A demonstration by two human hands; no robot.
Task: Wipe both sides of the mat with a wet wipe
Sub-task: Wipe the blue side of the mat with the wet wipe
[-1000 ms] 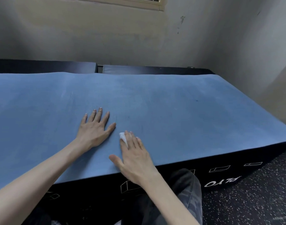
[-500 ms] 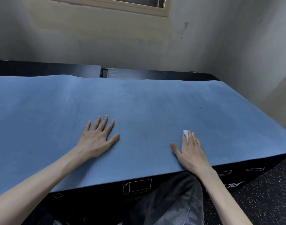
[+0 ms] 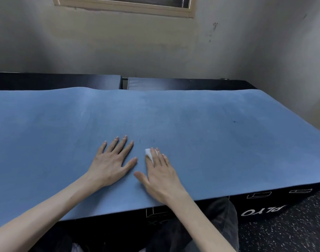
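Bare wall behind; blue mat (image 3: 191, 124) over black boxes (image 3: 255, 206). Right hand (image 3: 161, 176), fingers flat pressing wet wipe (image 3: 148, 153), swept back leftward beside left hand (image 3: 112, 160), flat, bracing. Top-side strokes continuing.

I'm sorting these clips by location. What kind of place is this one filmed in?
Probably a small gym or home workout room. A blue mat is spread over black padded boxes printed "PLYO", and the floor is dark speckled rubber. A plain, stained wall stands right behind.
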